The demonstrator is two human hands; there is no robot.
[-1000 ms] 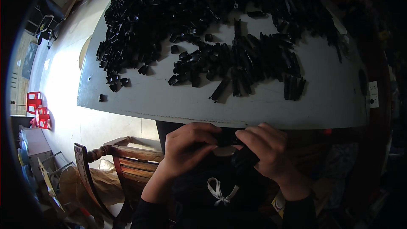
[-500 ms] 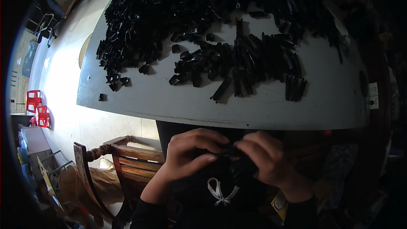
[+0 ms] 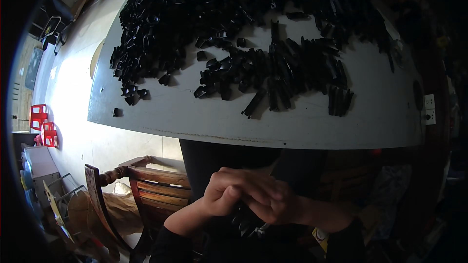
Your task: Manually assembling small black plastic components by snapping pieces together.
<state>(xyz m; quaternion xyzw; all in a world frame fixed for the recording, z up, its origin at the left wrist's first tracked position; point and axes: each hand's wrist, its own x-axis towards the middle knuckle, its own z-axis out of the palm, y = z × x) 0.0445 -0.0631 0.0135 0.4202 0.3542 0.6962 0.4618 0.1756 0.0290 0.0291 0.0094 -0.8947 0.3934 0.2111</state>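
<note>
We curl our left hand (image 3: 234,190) and right hand (image 3: 282,207) together, perhaps for firmer pressure, though whether they grip anything we cannot tell, while black pieces (image 3: 280,65) lie on the table (image 3: 214,122), presumably for easy reach.

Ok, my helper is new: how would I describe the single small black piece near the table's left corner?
Find the grey table with black pieces heaped across its far side. Follow its near edge to the left corner; a small black piece lies near it. It sits alone, apart from the others.
</note>
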